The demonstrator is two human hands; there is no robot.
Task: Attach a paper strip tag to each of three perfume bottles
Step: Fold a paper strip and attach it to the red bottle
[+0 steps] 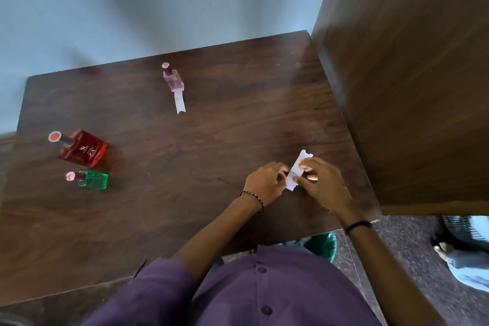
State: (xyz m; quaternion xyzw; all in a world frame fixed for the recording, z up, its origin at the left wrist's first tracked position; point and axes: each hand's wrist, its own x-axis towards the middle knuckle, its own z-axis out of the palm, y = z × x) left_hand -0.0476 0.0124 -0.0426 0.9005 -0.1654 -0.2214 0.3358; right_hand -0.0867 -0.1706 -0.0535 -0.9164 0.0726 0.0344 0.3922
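Note:
On the dark wooden table point(185, 145) stand three perfume bottles. A small pink bottle point(173, 79) is at the back centre, with a white paper strip point(180, 103) hanging from its front onto the table. A large red bottle point(83, 149) and a small green bottle point(92, 179) stand close together at the left, with no strip visible on either. At the right front, my left hand point(264, 182) and my right hand point(321, 182) both pinch white paper strips point(297, 171) lying on the table between them.
A tall wooden cabinet side point(410, 87) rises along the table's right edge. A pale wall point(158, 2) lies behind the table. A green bin point(324, 245) stands below the front edge. Another person's feet point(463, 254) are on the floor at the right.

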